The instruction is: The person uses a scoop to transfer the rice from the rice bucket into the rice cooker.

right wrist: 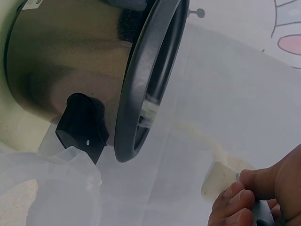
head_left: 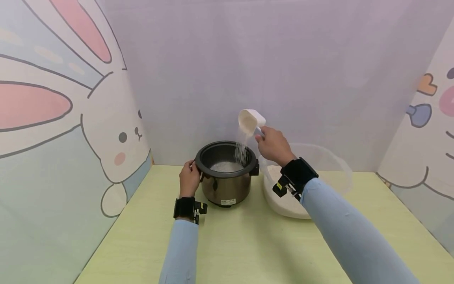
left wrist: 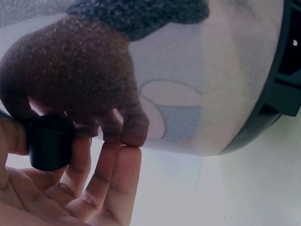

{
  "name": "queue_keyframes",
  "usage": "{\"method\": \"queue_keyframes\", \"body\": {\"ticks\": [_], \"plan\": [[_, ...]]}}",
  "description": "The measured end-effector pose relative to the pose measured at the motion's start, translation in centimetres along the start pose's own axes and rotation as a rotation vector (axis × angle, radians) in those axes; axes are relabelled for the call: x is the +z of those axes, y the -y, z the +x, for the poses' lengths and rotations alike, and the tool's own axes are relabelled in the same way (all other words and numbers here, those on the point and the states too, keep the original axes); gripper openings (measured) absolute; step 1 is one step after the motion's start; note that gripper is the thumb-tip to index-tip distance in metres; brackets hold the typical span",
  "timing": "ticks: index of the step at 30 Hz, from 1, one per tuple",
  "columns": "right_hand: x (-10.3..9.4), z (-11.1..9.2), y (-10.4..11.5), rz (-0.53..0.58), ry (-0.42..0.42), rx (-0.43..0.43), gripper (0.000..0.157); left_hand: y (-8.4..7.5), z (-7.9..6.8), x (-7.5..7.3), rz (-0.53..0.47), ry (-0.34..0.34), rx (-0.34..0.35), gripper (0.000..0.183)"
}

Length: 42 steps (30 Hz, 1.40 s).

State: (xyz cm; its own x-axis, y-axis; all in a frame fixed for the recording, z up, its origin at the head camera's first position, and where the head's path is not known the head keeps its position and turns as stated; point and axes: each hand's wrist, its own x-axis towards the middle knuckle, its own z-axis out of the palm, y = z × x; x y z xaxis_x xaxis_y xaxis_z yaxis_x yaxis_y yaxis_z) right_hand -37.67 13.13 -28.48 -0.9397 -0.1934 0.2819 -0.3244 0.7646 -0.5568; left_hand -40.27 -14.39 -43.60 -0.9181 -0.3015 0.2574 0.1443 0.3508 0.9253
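Note:
A dark brown rice cooker (head_left: 227, 188) with a black rim stands on the table, its lid off and white grains (head_left: 227, 167) inside. My left hand (head_left: 189, 179) grips its left side handle (left wrist: 51, 148), thumb on one side, fingertips against the shiny wall. Up over the cooker's right edge, my right hand (head_left: 274, 146) holds a white scoop (head_left: 253, 119) by its handle. The scoop is tipped toward the left, and a stream of rice (head_left: 241, 153) falls from it into the pot. In the right wrist view, thumb and curled fingers (right wrist: 237, 207) wrap the scoop's handle.
A translucent bin (head_left: 283, 207) of white grains stands right of the cooker, partly hidden behind my right forearm. Its raised clear lid (head_left: 342, 169) is close by. A pale curtain (head_left: 227, 79) hangs behind the yellow-green table (head_left: 234, 244), and rabbit-printed panels (head_left: 117, 157) flank it.

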Motion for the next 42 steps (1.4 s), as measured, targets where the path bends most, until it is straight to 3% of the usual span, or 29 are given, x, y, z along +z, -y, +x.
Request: {"method": "queue_keyframes", "body": {"ticks": [8,19,35,42], "plan": [[0.3,0.0,0.0,-0.043,-0.021,-0.008,0.022,-0.1,-0.1,0.0,0.002,0.0,0.004,0.043],[0.8,-0.2,-0.3,-0.159,-0.04,-0.033,0.034,0.0,-0.1,0.1,0.005,-0.004,-0.003,0.043],[1.1,-0.7,-0.1,-0.197,-0.031,-0.058,0.042,-0.2,-0.1,0.2,0.009,0.008,-0.013,0.043],[1.8,-1.0,0.1,-0.284,-0.034,-0.1,0.038,-0.1,0.0,0.1,0.02,0.002,-0.005,0.044]]}}
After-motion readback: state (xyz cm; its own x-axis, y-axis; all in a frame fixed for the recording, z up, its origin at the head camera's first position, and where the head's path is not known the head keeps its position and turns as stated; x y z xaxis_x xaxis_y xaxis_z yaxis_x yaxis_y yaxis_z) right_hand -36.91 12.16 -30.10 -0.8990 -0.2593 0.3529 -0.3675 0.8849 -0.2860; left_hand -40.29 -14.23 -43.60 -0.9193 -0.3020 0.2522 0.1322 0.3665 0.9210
